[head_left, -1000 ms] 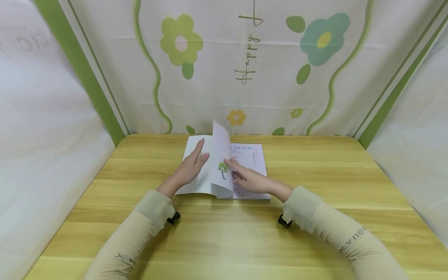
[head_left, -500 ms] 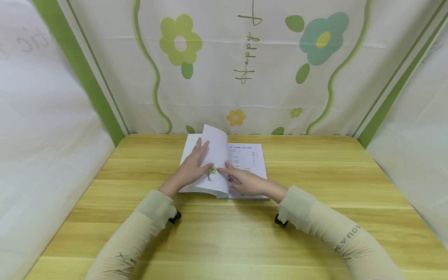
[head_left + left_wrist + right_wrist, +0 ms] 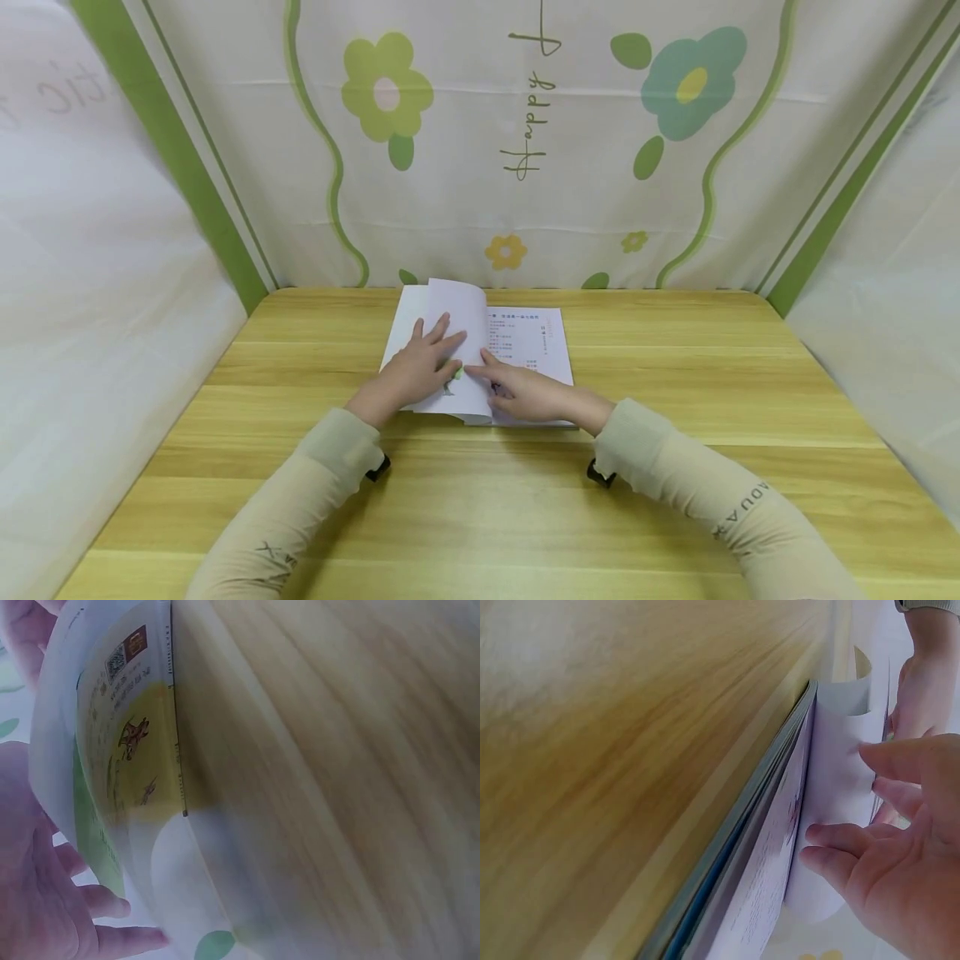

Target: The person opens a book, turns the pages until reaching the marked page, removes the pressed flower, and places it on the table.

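An open book lies near the far edge of the table. Its turned leaf, with a small printed tree partly covered by fingers, curves over to the left side. My left hand rests on that leaf with its fingers spread. At the middle of the book, my right hand touches the curved leaf with extended fingers, over the printed right-hand page. The right wrist view shows the right hand beside the bulging paper. Yellow cover artwork shows beneath the lifted left side in the left wrist view.
The wooden table extends around the book on all sides. A fabric curtain with printed flowers hangs right behind its far edge, and pale fabric walls stand at left and right. Black wrist devices hang under both cuffs.
The leaf has swung over from nearly upright to the left and lies lower. My left hand has moved onto it, fingers spreading. My right hand has shifted slightly left with the leaf.
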A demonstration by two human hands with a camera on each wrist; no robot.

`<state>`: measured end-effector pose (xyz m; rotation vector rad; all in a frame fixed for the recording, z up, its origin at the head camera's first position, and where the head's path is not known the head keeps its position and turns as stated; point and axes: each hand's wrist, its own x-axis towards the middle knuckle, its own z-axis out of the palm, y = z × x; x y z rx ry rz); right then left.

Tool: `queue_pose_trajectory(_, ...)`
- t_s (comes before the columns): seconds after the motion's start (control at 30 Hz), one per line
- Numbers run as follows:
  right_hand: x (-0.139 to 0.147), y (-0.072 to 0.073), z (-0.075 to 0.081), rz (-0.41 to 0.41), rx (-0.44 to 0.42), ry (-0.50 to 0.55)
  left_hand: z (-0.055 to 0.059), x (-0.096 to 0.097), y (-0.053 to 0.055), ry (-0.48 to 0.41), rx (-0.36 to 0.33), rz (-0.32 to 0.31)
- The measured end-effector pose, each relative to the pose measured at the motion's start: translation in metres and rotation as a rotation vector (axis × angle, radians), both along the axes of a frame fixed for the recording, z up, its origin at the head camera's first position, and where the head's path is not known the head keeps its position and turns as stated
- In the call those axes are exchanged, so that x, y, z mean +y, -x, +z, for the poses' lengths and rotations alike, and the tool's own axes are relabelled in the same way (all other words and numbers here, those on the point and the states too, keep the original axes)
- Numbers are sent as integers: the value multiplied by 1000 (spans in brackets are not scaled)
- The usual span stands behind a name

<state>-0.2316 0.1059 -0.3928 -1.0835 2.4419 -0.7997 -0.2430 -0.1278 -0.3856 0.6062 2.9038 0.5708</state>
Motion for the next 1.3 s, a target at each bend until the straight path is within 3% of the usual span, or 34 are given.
queue_pose_trajectory(0.2,1,2,-1,19,-15,1,-2,1,0,79,-5,17)
queue_pose_trajectory(0.43,10,3,-2,68,-38,-31,-5,-1,0,91,32,8)
queue_pose_trajectory(0.63,29,7,-3,98,-67,-104,-8,-1,2,111,16,33)
queue_pose_trajectory(0.9,54,6,-2,83,-74,-243,-9,-1,2,100,-40,26)
queue_pose_trajectory(1.3,80,7,-1,86,-87,-261,-8,-2,2,120,-29,36)
